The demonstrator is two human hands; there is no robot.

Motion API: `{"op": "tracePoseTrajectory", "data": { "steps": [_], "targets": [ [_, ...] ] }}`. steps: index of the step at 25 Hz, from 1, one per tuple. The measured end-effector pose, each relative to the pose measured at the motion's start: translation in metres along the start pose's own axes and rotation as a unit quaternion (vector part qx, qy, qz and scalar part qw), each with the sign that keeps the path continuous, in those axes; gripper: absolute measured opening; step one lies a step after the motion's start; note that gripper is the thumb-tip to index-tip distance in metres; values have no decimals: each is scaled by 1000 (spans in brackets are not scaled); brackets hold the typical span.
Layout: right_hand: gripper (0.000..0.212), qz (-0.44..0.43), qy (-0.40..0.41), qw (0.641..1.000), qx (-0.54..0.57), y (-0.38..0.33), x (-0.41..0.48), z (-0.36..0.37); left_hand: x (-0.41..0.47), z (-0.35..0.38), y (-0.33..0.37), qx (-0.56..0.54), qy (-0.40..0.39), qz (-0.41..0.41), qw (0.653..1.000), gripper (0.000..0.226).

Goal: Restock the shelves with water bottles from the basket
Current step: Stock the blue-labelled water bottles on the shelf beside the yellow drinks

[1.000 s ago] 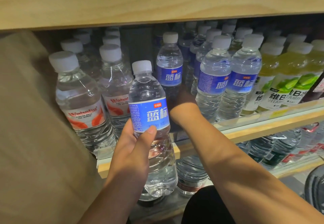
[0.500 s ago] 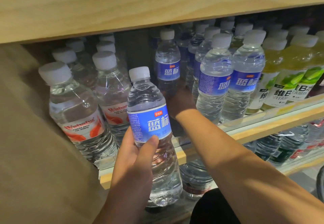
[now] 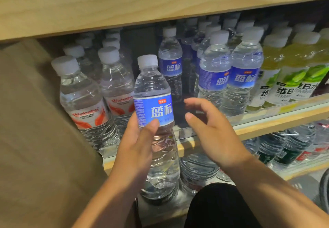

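Observation:
My left hand (image 3: 137, 144) grips a clear water bottle with a blue label and white cap (image 3: 154, 106), upright in front of the middle shelf (image 3: 263, 128). Behind it, deep in the row, stands another blue-label bottle (image 3: 170, 62) with an empty gap in front of it. My right hand (image 3: 211, 131) hovers just right of the held bottle, in front of the shelf edge, fingers loosely spread and holding nothing. Two more blue-label bottles (image 3: 229, 78) stand at the shelf front to the right. The basket is not in view.
Red-label water bottles (image 3: 83, 99) fill the shelf's left part beside a brown side panel (image 3: 35, 138). Green-label drinks (image 3: 292, 78) stand at the right. A wooden shelf board (image 3: 160, 3) hangs low overhead. More bottles (image 3: 277, 147) fill the shelf below.
My right hand has pulled back out of the shelf, leaving the far blue-label bottle standing deep in the row. The held bottle has stayed in my left hand, lifted slightly.

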State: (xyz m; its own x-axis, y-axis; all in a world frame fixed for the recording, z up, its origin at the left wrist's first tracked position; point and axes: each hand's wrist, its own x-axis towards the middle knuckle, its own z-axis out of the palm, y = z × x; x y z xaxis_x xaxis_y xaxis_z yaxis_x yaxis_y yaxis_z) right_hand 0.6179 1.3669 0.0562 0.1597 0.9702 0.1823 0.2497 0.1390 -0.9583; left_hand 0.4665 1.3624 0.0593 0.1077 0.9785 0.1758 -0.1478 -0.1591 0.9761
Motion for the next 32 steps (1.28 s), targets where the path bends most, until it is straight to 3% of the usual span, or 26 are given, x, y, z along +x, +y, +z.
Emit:
{"op": "tracePoseTrajectory", "data": {
  "steps": [2,5,7,11,16,20,23,27,32],
  "targets": [
    [30,-8,-13,1000,18,2,-8,-3,4,10,3,-11,-10,6,1000,43],
    [29,-30,-21,998,43,1,-11,-8,19,20,1,42,-20,25,999,37],
    [30,-44,-35,997,45,0,-12,-12,30,26,2,87,20,28,996,41],
    [35,-55,-39,998,0,3,-7,-20,51,36,12,102,81,12,991,43],
    [49,-67,-13,995,-79,5,13,-20,64,38,15,118,19,98,988,13],
    [61,-88,28,983,-157,9,23,-12,68,40,12,171,70,70,980,22],
    [55,-103,52,972,-203,10,27,-9,75,45,11,144,105,43,983,25],
    [36,-90,57,963,-247,14,29,-8,78,49,-4,229,94,53,967,55],
    [28,-113,55,960,-252,26,26,-12,80,47,-17,196,110,24,974,49]
  ]
}}
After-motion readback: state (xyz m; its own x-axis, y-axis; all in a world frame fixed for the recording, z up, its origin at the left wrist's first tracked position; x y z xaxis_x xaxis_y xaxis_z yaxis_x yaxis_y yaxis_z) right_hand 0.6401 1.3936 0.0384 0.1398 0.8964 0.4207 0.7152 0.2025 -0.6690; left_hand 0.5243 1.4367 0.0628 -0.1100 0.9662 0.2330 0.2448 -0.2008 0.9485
